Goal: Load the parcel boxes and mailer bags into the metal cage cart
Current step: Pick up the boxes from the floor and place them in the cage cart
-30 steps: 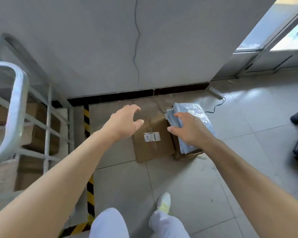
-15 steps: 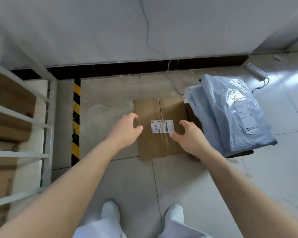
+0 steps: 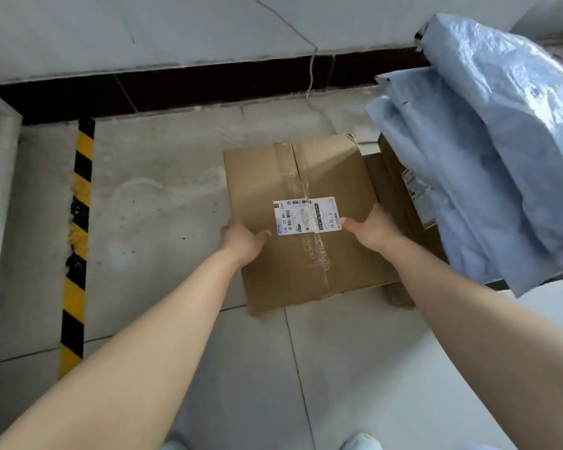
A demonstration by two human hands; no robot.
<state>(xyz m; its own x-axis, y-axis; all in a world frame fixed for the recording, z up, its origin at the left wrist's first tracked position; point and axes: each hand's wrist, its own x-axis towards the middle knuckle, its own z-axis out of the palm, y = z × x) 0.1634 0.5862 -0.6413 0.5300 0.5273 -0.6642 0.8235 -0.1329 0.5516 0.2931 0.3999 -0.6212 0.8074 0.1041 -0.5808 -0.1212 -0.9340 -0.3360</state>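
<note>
On tiled floor (image 3: 160,206), cardboard box (image 3: 338,177)

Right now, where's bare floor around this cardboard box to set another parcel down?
Bare floor lies left of the cardboard box, up to the yellow-black hazard stripe, and on the tiles nearer you, between your arms. The right is crowded: a second box sits close beside it, with blue mailer bags piled on top.
</note>
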